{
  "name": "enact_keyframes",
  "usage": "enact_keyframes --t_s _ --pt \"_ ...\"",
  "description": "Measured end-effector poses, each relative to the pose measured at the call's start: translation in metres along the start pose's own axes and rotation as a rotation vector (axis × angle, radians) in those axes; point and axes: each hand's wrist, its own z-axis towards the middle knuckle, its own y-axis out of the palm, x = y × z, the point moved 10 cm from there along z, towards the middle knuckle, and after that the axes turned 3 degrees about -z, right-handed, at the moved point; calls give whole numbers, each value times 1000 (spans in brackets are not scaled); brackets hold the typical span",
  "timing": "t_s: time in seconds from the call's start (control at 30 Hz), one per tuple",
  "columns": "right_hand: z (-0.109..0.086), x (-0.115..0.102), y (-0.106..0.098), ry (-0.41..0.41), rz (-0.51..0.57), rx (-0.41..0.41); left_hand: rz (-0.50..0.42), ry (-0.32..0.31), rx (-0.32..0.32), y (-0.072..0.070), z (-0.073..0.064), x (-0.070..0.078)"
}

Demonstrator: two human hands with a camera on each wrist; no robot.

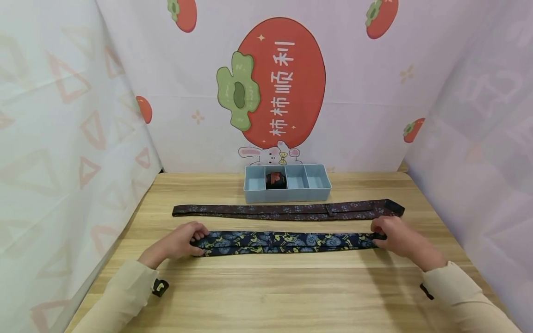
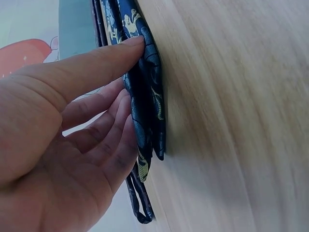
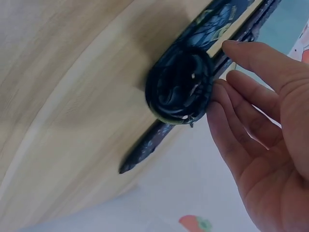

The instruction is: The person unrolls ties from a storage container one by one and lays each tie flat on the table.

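A dark navy necktie [image 1: 291,242] with blue and yellow figures lies folded lengthwise across the table. My left hand [image 1: 185,239] pinches its left end, thumb on the near side and fingers on the far side; the folded layers [image 2: 147,96] show in the left wrist view. At the opposite end, my right hand [image 1: 395,236] holds a small coil of the tie with curled fingers. In the right wrist view this rolled end [image 3: 178,87] stands on edge, fingertips against its side. Just behind lies a second necktie [image 1: 250,212], dark maroon with small bluish flowers, also folded lengthwise.
A light blue divided box [image 1: 287,196] stands at the back, against the wall cloth [image 1: 187,138]. One compartment holds a dark rolled item with a red pattern [image 1: 275,180]. Cloth walls flank the wooden table [image 1: 266,296] on both sides.
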Motion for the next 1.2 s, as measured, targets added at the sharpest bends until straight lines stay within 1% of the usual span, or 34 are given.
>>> enact_keyframes --t_s 0.17,0.4,0.5,0.63,0.77,0.87,0.97,1.03,1.13,1.2 --pt "-4 11 -3 17 -2 51 3 19 11 -3 -3 -4" --pt "-10 28 -9 46 -11 85 1 24 20 -8 -7 -9" --pt "-12 38 -8 71 -10 85 -2 29 20 -9 -8 -10" --pt "-15 50 -6 108 -12 65 -4 33 18 -9 -8 -10" --pt "-15 56 -6 120 -18 52 1 31 19 -8 -7 -10" --pt "-13 52 -10 110 -15 46 6 26 17 -8 -7 -10" --pt "-9 41 -13 81 -32 42 5 17 13 -8 -7 -12" --pt "-6 31 -13 48 -38 33 2 11 9 -8 -7 -13" --pt "-2 21 -7 11 -33 9 -4 -4 5 -8 -7 -14" --pt "-2 19 -3 -1 -30 6 -7 -13 4 -9 -8 -15"
